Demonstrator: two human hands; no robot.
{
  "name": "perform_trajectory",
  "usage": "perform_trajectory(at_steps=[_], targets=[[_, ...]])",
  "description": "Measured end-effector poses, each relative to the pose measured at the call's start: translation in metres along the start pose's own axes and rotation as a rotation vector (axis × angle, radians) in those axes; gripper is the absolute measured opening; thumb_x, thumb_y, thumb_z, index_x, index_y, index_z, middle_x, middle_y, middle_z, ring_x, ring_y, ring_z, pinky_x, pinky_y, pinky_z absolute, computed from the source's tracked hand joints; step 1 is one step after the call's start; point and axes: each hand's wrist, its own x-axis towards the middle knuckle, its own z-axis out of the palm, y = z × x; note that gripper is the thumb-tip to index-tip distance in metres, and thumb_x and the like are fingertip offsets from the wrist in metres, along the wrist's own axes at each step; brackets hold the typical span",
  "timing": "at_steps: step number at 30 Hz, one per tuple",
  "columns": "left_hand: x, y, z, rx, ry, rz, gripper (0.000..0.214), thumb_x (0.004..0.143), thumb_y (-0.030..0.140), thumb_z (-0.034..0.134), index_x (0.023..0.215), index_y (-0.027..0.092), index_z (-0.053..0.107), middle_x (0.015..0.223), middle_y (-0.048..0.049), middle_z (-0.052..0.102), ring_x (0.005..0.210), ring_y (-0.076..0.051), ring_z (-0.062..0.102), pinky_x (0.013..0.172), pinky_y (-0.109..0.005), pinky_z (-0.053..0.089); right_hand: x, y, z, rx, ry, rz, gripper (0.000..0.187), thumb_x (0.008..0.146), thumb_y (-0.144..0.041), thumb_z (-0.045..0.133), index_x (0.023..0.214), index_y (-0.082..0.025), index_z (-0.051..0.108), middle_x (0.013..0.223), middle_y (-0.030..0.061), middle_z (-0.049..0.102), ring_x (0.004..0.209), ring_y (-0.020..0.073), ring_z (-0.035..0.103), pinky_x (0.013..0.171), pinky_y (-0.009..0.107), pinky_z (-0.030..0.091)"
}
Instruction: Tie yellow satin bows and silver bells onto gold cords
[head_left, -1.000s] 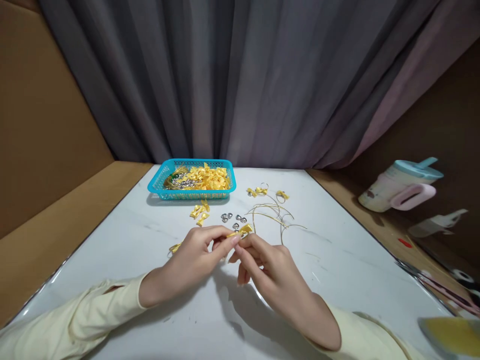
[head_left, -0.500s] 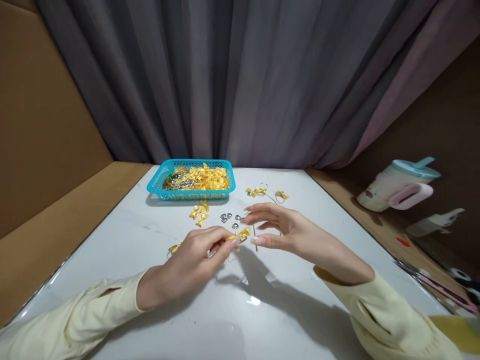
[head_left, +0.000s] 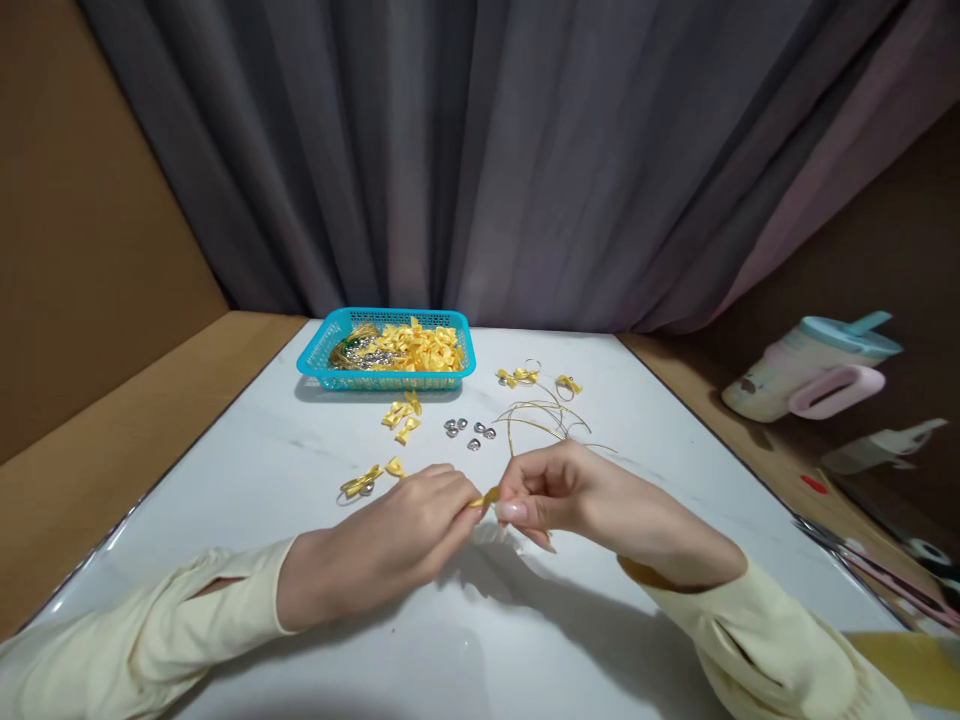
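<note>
R hand [head_left: 574,492] has moved back in to yellow bow [head_left: 484,498], fingers bent at its near end, grip unclear, w/ L hand [head_left: 394,522] pinching it over white table [head_left: 322,440], prob. to steady it.

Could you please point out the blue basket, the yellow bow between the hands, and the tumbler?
Blue basket [head_left: 375,377]: head view, front rim.
Yellow bow [head_left: 490,496]: head view, exposed part.
Tumbler [head_left: 776,372]: head view, side of its body.
</note>
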Motion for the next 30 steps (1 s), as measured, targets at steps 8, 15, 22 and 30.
perform_trajectory(at_steps=[8,15,22,30], targets=[[-0.003,-0.004,0.005,0.216,-0.005,0.248,0.031,0.094,0.014,0.028,0.077,0.012,0.054,0.071,-0.0063,0.053,0.064,-0.016,0.043,0.06,-0.029,0.04,0.017,0.013,-0.003,0.252,0.065,0.114,0.031,0.065,-0.037,0.071,0.06,-0.013,0.051,0.042,-0.009,0.039,0.039,0.0015,0.018,0.041,0.022,0.008],[-0.001,-0.003,-0.004,0.038,0.117,0.193,0.024,0.092,0.012,0.033,0.08,0.012,0.054,0.068,-0.0033,0.05,0.064,-0.014,0.042,0.06,-0.027,0.039,0.005,0.006,-0.016,0.068,0.071,0.04,0.023,0.068,-0.028,0.067,0.059,-0.014,0.051,0.043,-0.0069,0.042,0.04,0.0036,0.026,0.041,0.021,0.014],[0.001,-0.003,-0.003,0.042,0.093,0.16,0.023,0.091,0.011,0.034,0.074,0.014,0.05,0.066,-0.0024,0.049,0.062,-0.014,0.041,0.058,-0.026,0.037,-0.009,-0.002,0.007,-0.306,0.102,-0.015,0.015,0.075,-0.014,0.05,0.059,-0.016,0.05,0.049,-0.0042,0.044,0.046,0.0076,0.037,0.045,0.021,0.027],[-0.002,-0.006,0.007,0.22,-0.047,0.364,0.027,0.09,0.009,0.031,0.073,0.013,0.052,0.068,-0.0067,0.051,0.064,-0.017,0.039,0.059,-0.029,0.036,0.008,0.004,0.013,-0.219,0.236,0.0,0.02,0.077,-0.016,0.049,0.057,-0.016,0.047,0.048,-0.0042,0.044,0.045,0.007,0.035,0.045,0.02,0.027]])
